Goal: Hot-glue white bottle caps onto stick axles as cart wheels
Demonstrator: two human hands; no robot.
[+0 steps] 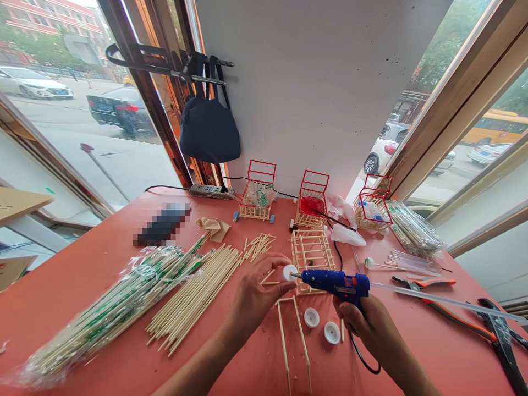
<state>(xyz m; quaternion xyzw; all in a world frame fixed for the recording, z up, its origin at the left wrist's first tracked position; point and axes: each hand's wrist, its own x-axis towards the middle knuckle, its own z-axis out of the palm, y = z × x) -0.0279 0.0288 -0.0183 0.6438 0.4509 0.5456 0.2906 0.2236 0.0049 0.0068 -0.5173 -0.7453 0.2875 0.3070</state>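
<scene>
My left hand pinches a small white bottle cap above the red table. My right hand grips a blue hot glue gun whose nozzle touches the cap; a clear glue stick juts from its back. Two more white caps lie on the table just below the gun. A U-shaped frame of wooden sticks lies beside my left wrist, and a wooden stick cage sits behind the gun.
Loose and bagged bamboo skewers spread over the left side. Three small stick carts with red wire frames stand at the back. Orange-handled pliers and black cutters lie at right. A power strip and dark bag are behind.
</scene>
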